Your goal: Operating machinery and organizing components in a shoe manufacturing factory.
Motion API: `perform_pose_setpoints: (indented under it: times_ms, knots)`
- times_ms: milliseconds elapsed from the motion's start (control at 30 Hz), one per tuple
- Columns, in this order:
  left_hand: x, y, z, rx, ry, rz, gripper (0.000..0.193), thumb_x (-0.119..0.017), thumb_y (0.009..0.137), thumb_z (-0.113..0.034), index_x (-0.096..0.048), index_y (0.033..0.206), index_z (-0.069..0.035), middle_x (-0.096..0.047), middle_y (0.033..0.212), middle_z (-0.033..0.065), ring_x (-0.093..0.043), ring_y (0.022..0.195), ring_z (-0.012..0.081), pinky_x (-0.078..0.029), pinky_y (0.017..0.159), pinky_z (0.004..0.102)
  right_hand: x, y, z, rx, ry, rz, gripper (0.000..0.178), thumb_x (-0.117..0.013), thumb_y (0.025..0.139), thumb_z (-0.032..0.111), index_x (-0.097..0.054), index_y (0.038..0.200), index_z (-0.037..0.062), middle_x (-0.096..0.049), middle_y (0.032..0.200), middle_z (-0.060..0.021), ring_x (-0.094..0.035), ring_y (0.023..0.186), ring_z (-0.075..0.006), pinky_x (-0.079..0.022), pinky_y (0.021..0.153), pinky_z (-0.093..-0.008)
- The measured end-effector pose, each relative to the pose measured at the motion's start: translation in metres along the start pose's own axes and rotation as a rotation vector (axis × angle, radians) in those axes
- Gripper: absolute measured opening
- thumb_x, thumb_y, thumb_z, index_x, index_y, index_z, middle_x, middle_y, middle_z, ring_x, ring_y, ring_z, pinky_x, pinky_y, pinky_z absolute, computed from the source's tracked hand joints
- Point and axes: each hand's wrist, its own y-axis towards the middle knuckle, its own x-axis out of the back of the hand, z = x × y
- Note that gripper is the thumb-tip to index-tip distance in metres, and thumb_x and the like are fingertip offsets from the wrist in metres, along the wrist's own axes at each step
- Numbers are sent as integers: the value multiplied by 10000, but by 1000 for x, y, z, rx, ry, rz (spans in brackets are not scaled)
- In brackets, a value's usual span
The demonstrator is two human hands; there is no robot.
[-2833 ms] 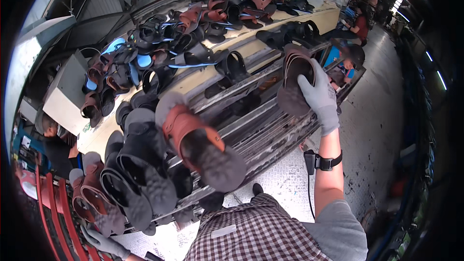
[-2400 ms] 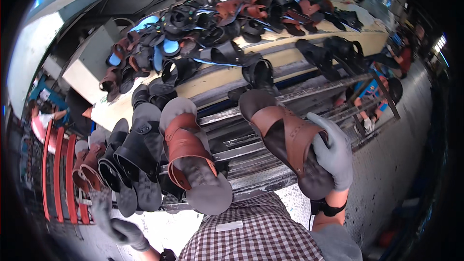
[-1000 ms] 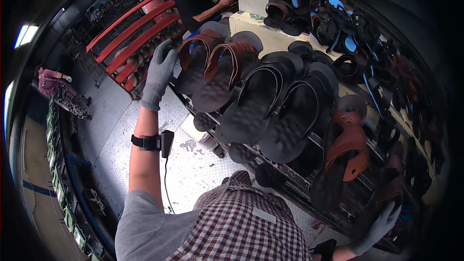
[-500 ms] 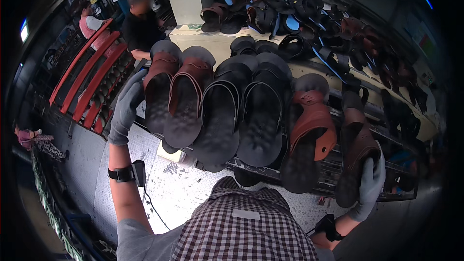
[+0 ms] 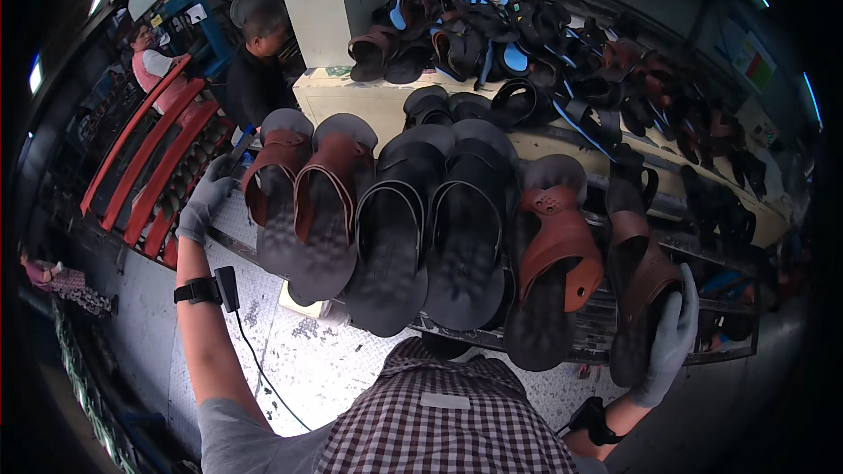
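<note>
My left hand (image 5: 208,200), in a grey glove, is at the left end of the sandal row, apart from the nearest brown sandal (image 5: 279,202). Its fingers bend round a narrow dark piece with a blue tip (image 5: 248,132); I cannot tell whether this is loose or part of the rack. Against the outer side of the rightmost brown sandal (image 5: 634,241) lies my gloved right hand (image 5: 674,329), fingers stretched out along it. Between them stand another brown sandal (image 5: 327,197), two black sandals (image 5: 391,237) and a reddish-brown sandal (image 5: 558,241), tilted on a dark rack (image 5: 597,333).
Behind the row, a cream surface (image 5: 342,101) bears piled black, brown and blue footwear (image 5: 518,44) and a pale box (image 5: 338,13). Left are a red-barred rack (image 5: 140,154) and two people (image 5: 255,79). Another person (image 5: 66,281) is farther left. A cable (image 5: 250,347) hangs from my left wrist.
My left hand has come off the leftmost brown sandal and moved left and down to the dark piece. My right hand stays beside the rightmost sandal. The view has shifted slightly.
</note>
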Motion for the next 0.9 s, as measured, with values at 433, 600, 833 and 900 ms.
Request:
perform_pose_setpoints:
  times_ms: [433,600,833,900]
  knots:
    - [-19,-23,-52,71,712,-149,715,-604,758,-41,-476,1442,-206,-655,1234,190,-603,1170,380,-492,947,457,1,1,-7,-12,-118,-18,403,-439,1062,169,-495,1396,-51,-550,1399,-172,-517,1287,-245,-368,1091,-339]
    - [-20,-22,-50,48,778,-162,633,-626,780,-71,-526,1394,-185,-657,1221,198,-602,1172,381,-492,943,460,-6,2,-5,-51,-47,-61,381,-454,1029,102,-527,1372,-49,-581,1368,-173,-544,1259,-250,-393,1074,-352]
    - [-22,-23,-51,61,779,-197,577,-648,818,-170,-532,1383,-169,-652,1207,224,-611,1141,398,-493,931,479,-1,2,-6,-77,38,-14,395,-455,1029,83,-489,1384,-86,-560,1383,-182,-515,1284,-230,-365,1098,-334]
    - [-20,-22,-51,51,777,-194,574,-655,816,-180,-535,1378,-168,-653,1201,228,-611,1138,400,-494,928,479,0,2,-4,-88,35,-25,396,-463,1025,81,-491,1383,-86,-559,1385,-181,-516,1281,-229,-365,1098,-333]
